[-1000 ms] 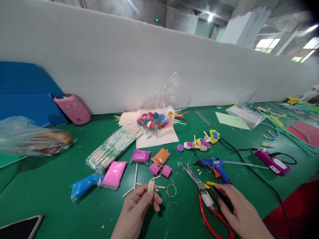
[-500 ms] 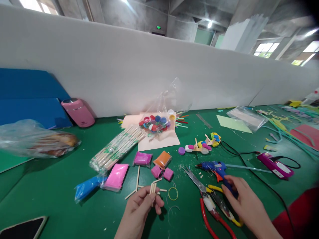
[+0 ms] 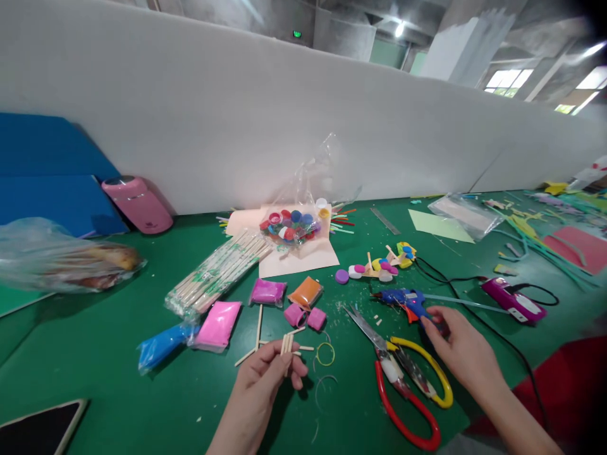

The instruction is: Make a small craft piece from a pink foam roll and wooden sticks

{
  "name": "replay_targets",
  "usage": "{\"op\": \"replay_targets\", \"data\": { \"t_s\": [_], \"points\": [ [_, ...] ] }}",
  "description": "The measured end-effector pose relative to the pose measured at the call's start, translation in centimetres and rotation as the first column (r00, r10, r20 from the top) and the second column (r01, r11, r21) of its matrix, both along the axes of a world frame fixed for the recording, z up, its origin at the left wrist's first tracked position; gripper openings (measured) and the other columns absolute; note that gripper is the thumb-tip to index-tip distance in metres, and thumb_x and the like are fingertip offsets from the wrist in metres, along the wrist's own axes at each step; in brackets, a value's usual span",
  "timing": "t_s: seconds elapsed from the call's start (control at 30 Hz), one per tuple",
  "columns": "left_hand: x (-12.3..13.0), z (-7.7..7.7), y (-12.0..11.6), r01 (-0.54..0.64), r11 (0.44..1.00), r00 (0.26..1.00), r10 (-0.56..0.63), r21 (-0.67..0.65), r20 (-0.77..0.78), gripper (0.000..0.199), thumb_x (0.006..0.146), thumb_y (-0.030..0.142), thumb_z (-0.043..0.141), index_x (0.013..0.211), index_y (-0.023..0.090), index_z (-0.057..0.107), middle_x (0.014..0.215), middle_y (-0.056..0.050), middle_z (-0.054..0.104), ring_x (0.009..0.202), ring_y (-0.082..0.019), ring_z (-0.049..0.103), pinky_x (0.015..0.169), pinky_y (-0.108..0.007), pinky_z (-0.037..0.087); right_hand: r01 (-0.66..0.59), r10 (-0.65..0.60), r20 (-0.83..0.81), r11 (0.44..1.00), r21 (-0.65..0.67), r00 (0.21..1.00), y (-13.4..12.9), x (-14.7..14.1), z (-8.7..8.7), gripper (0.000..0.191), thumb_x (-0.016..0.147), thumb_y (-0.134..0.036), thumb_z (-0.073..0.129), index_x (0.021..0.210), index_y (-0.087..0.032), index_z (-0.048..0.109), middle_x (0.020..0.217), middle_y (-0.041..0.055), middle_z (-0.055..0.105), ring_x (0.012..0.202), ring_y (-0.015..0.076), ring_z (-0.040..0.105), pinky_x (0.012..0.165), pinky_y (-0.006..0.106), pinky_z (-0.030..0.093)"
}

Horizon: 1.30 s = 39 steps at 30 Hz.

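Several short wooden sticks (image 3: pixel 287 345) stand side by side, pinched in my left hand (image 3: pixel 268 373) at the lower middle. More loose sticks (image 3: pixel 259 327) lie on the table just behind that hand. On the right, my right hand (image 3: pixel 462 347) is closed round the handle of a blue glue gun (image 3: pixel 403 299), whose nozzle points left. Red-handled scissors (image 3: pixel 393 379) and yellow-handled pliers or cutters (image 3: pixel 427 366) lie between my hands. A yellow rubber band (image 3: pixel 325 354) rests right of my left hand.
Clay packets (image 3: pixel 220 325), bagged sticks (image 3: pixel 215 272) and paint pots (image 3: pixel 294 226) lie behind my left hand. Small coloured pieces (image 3: pixel 374 268) sit behind the glue gun. A purple device (image 3: pixel 513 300), black cable, pink bottle (image 3: pixel 137 204) and phone (image 3: pixel 42 430) are also there.
The view has shifted slightly. My right hand has moved off the yellow handles, showing more of them, and stays on the glue gun. My left hand still holds the sticks.
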<state>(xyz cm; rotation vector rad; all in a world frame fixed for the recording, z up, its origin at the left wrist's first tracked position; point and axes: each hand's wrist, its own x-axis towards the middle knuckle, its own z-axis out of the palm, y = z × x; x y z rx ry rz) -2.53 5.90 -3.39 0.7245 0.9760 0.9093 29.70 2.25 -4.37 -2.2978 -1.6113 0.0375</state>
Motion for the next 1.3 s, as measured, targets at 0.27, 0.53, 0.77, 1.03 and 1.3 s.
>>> {"op": "replay_targets", "data": {
  "t_s": [0.27, 0.53, 0.77, 1.03, 1.3],
  "points": [
    [0.1, 0.0, -0.2, 0.022, 0.999, 0.996, -0.018, -0.049, 0.089, 0.014, 0.077, 0.022, 0.054, 0.085, 0.013, 0.061, 0.062, -0.003, 0.063, 0.053, -0.011, 0.053, 0.056, -0.023, 0.039, -0.345, 0.343, -0.046, 0.912, -0.221, 0.938, -5.3, -4.6, -0.3, 0.051, 0.069, -0.023, 0.048, 0.119, -0.015, 0.037, 0.119, 0.013, 0.048, 0.106, 0.0242, 0.05, 0.087, 0.035, 0.043],
    [0.1, 0.1, -0.2, 0.015, 0.995, 0.992, -0.003, -0.097, 0.128, 0.012, 0.076, 0.019, 0.054, 0.082, 0.011, 0.06, 0.06, -0.005, 0.064, 0.05, -0.011, 0.053, 0.054, -0.024, 0.038, -0.221, 0.193, -0.117, 0.921, -0.32, 0.974, -4.3, -3.6, -1.1, 0.048, 0.064, -0.024, 0.05, 0.111, -0.016, 0.042, 0.105, 0.0119, 0.057, 0.089, 0.026, 0.059, 0.076, 0.035, 0.048],
    [0.2, -0.5, -0.3, 0.035, 0.993, 0.98, -0.011, -0.116, 0.199, 0.012, 0.079, 0.019, 0.05, 0.083, 0.012, 0.059, 0.052, 0.001, 0.054, 0.04, -0.005, 0.038, 0.049, -0.022, 0.031, -0.276, 0.158, -0.459, 0.94, -0.201, 0.874, -4.9, -3.3, 0.2, 0.038, 0.074, -0.027, 0.048, 0.11, -0.02, 0.041, 0.107, 0.0101, 0.056, 0.094, 0.024, 0.057, 0.079, 0.031, 0.047],
    [0.0, -0.1, -0.4, 0.034, 0.989, 0.96, 0.007, -0.142, 0.282, 0.017, 0.073, 0.01, 0.05, 0.088, 0.011, 0.057, 0.051, 0.004, 0.041, 0.045, -0.005, 0.028, 0.046, -0.021, 0.024, -0.234, 0.031, -0.826, 0.964, -0.123, 0.563, -3.8, -6.6, 1.3, 0.054, 0.064, -0.029, 0.063, 0.11, -0.02, 0.036, 0.093, 0.0069, 0.057, 0.073, 0.0177, 0.06, 0.065, 0.024, 0.051],
    [-0.1, 0.3, -0.5, 0.114, 0.981, 0.927, -0.049, -0.155, 0.372, 0.026, 0.063, 0.005, 0.05, 0.085, 0.017, 0.055, 0.062, 0.002, 0.046, 0.051, -0.007, 0.034, 0.048, -0.021, 0.027, -0.155, 0.013, -0.796, 0.983, -0.102, 0.606, -2.0, -9.3, 1.4, 0.046, 0.06, -0.032, 0.067, 0.099, -0.021, 0.047, 0.068, -0.0018, 0.057, 0.058, 0.0152, 0.057, 0.057, 0.023, 0.05]
  ]
}}
